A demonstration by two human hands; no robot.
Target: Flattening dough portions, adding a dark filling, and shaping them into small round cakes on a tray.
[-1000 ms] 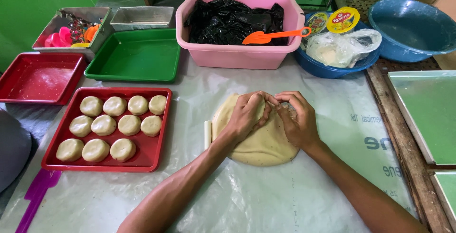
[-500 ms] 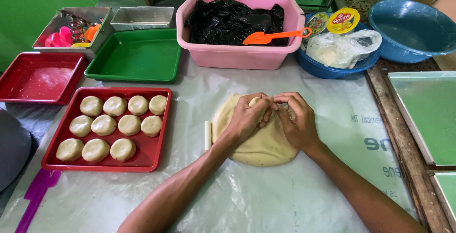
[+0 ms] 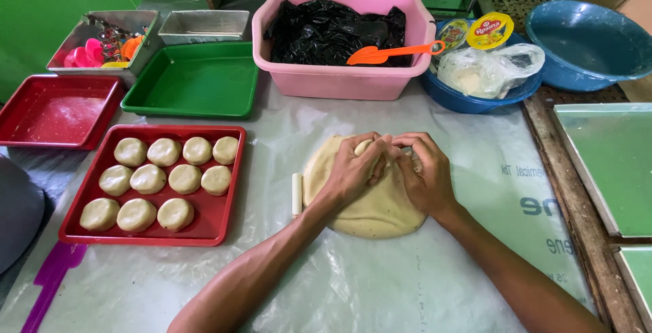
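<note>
A large pale dough mound (image 3: 370, 211) lies on the plastic-covered table (image 3: 380, 285). Both my hands rest on its far part. My left hand (image 3: 354, 170) and my right hand (image 3: 422, 173) meet at the fingertips and pinch a bit of dough at the mound's top edge. A small white stick-shaped scraper (image 3: 296, 194) lies just left of the dough. Left of that, a red tray (image 3: 204, 228) holds several round flattened dough pieces (image 3: 168, 178).
An empty red tray (image 3: 58, 112) and a green tray (image 3: 197, 82) lie at the far left. A pink tub (image 3: 339, 78) holds black plastic and an orange scoop (image 3: 390, 52). Blue bowls (image 3: 591, 34) stand at the far right, pale green trays (image 3: 604, 163) along the right edge.
My hands have shifted slightly on the dough, the fingertips drawing closer together at its top edge. Nothing else has moved.
</note>
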